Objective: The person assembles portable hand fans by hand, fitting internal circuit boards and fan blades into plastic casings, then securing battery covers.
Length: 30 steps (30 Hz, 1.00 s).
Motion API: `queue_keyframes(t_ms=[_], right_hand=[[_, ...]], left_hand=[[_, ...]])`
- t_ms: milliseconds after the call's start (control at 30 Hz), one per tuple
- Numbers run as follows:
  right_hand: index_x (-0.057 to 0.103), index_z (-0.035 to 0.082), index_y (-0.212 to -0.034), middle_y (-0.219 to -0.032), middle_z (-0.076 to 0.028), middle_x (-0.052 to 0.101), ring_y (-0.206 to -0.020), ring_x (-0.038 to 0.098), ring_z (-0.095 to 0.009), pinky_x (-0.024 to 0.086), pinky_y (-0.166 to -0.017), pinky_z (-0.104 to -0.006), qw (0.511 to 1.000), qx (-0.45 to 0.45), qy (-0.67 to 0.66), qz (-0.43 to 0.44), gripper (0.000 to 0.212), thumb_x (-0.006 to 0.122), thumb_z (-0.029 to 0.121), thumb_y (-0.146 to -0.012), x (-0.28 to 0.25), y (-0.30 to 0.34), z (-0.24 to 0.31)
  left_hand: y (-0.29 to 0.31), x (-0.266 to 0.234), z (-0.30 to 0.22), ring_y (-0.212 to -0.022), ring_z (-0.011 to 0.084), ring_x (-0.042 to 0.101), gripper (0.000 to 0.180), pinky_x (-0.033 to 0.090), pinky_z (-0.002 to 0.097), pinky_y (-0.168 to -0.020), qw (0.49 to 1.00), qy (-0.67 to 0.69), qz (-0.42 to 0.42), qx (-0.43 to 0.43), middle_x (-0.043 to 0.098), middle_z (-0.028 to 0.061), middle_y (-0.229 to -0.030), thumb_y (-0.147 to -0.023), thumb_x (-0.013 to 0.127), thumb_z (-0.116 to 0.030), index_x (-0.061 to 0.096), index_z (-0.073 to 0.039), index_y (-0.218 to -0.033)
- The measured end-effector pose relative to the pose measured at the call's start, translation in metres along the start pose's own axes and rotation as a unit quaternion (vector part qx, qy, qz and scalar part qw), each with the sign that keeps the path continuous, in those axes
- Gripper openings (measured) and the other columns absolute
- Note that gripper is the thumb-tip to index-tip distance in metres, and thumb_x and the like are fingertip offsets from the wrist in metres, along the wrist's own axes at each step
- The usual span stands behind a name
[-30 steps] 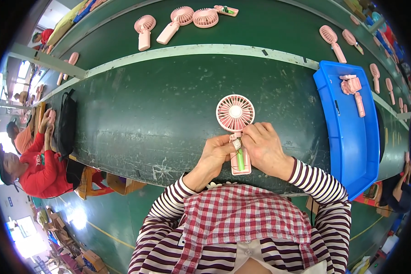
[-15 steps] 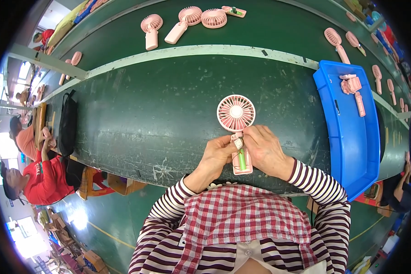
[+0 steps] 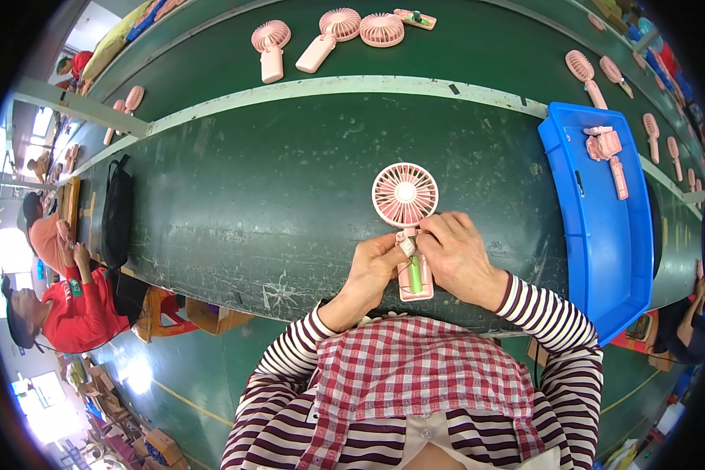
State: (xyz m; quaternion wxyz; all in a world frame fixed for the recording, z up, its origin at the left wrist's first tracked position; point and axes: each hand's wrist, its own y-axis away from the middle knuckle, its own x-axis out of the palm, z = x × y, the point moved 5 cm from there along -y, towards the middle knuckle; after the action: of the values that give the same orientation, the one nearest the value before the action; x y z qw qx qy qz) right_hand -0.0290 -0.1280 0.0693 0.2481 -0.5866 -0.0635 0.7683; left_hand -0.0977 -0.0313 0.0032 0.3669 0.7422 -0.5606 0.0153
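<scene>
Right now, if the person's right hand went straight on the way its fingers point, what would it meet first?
Probably the pink fan's round head, up and to the left, though depth is hard to judge.

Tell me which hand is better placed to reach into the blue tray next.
Right, I'd judge: the right hand is nearer the blue tray, which sits on that side, while the left hand would likely cross past it. Both hands are at the pink fan.

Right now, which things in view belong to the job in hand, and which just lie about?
In hand:
pink fan, touched by left hand and right hand
green cylinder inside it

Probably just lying about:
blue tray holding pink parts
black bag
other pink fans beyond the rail
</scene>
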Motion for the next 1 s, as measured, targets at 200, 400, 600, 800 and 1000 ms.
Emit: queue_keyframes(t_ms=[200, 400, 600, 800, 1000], right_hand=[[0.054, 0.001, -0.077, -0.085, -0.008, 0.052, -0.079, 0.054, -0.024, 0.041, -0.071, -0.035, 0.998, 0.03, -0.053, 0.006, 0.018, 0.062, 0.007, -0.062, -0.001, -0.002, -0.005], [0.053, 0.0, -0.076, -0.084, -0.009, 0.05, -0.076, 0.052, -0.024, 0.04, -0.071, -0.0351, 0.999, 0.014, -0.035, 0.005, 0.017, 0.059, 0.009, -0.063, 0.006, 0.004, -0.002], [0.054, -0.003, -0.08, -0.09, -0.013, 0.054, -0.079, 0.055, -0.028, 0.044, -0.069, -0.0357, 0.999, 0.001, -0.05, 0.002, 0.024, 0.062, 0.004, -0.058, 0.009, 0.006, -0.001], [0.052, -0.004, -0.079, -0.091, -0.014, 0.053, -0.078, 0.055, -0.029, 0.046, -0.065, -0.0361, 0.997, -0.003, -0.071, -0.02, 0.024, 0.062, 0.002, -0.057, 0.009, 0.005, -0.001], [0.052, -0.004, -0.08, -0.09, -0.014, 0.052, -0.078, 0.054, -0.029, 0.046, -0.064, -0.0351, 0.998, -0.005, -0.066, -0.009, 0.028, 0.063, 0.0, -0.055, 0.01, 0.003, -0.002]], left_hand=[[-0.002, -0.001, 0.001, -0.08, 0.0123, 0.059, 0.031, 0.05, 0.0257, -0.07, 1.0, 0.012, 0.004, -0.013, 0.059, 0.0065, -0.093, -0.088, 0.052, -0.015, 0.051, 0.005, -0.112], [0.0, 0.0, 0.003, -0.088, 0.0133, 0.059, 0.035, 0.05, 0.0266, -0.077, 0.996, 0.019, 0.082, 0.006, 0.059, 0.0078, -0.101, -0.084, 0.054, -0.004, 0.047, 0.005, -0.117], [-0.003, -0.003, 0.006, -0.09, 0.0125, 0.059, 0.037, 0.048, 0.0258, -0.08, 0.995, 0.001, 0.093, 0.035, 0.06, 0.0083, -0.101, -0.081, 0.054, 0.005, 0.048, 0.005, -0.117], [-0.002, 0.0, 0.002, -0.092, 0.0129, 0.058, 0.035, 0.047, 0.0258, -0.081, 0.995, 0.018, 0.092, 0.027, 0.061, 0.0078, -0.1, -0.08, 0.054, 0.006, 0.05, 0.005, -0.114], [-0.003, -0.001, 0.005, -0.09, 0.0126, 0.058, 0.032, 0.047, 0.026, -0.08, 0.995, 0.031, 0.097, 0.023, 0.061, 0.0074, -0.099, -0.08, 0.055, 0.005, 0.051, 0.004, -0.112]])
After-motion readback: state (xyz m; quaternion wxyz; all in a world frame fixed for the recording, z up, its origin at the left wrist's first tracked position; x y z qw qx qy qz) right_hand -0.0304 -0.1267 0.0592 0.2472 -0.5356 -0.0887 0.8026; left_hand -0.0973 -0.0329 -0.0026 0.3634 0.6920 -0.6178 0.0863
